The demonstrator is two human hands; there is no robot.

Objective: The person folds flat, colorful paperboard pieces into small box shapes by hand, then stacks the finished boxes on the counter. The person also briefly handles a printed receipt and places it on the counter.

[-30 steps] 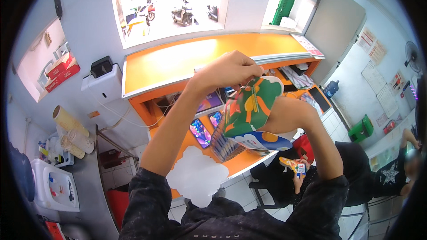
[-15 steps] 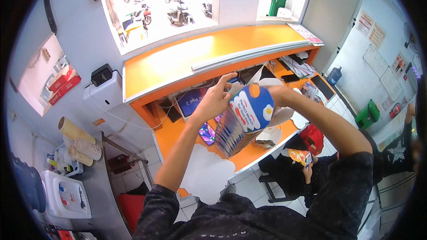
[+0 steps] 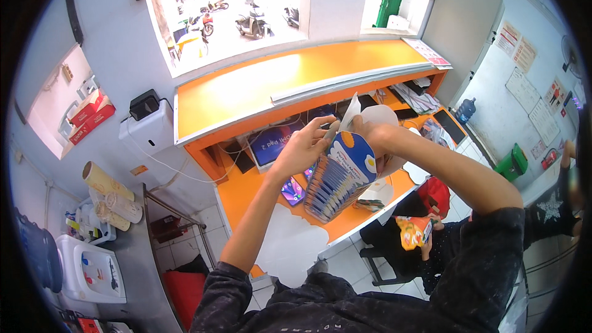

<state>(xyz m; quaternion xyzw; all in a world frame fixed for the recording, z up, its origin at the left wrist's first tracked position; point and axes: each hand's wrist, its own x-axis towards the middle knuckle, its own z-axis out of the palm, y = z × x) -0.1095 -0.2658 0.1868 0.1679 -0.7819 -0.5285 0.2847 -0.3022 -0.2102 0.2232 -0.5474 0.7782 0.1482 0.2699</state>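
Observation:
A stack of nested paper food cartons (image 3: 339,185), blue with orange and white print, leans over the orange desk in front of me. At its upper left edge my left hand (image 3: 306,150) has its fingers bent together against the card. Behind the stack's upper right my right hand (image 3: 377,140) is closed round the cartons, its fingertips partly hidden. Between the hands a white card flap (image 3: 353,112) stands up. A rounded white carton piece (image 3: 390,116) shows beyond my right hand.
Below a raised orange counter (image 3: 246,95), the desk holds a tablet box (image 3: 275,145), a lit phone (image 3: 293,192) and white card sheets (image 3: 287,243). At the lower right sits a person holding a yellow-orange carton (image 3: 412,232). A metal table (image 3: 148,259) stands left.
My left fingers, spread before, have bent in toward the card's edge. The white flap now stands higher between my hands, and the stack has tipped. The seated person's yellow-orange carton looks more unfolded.

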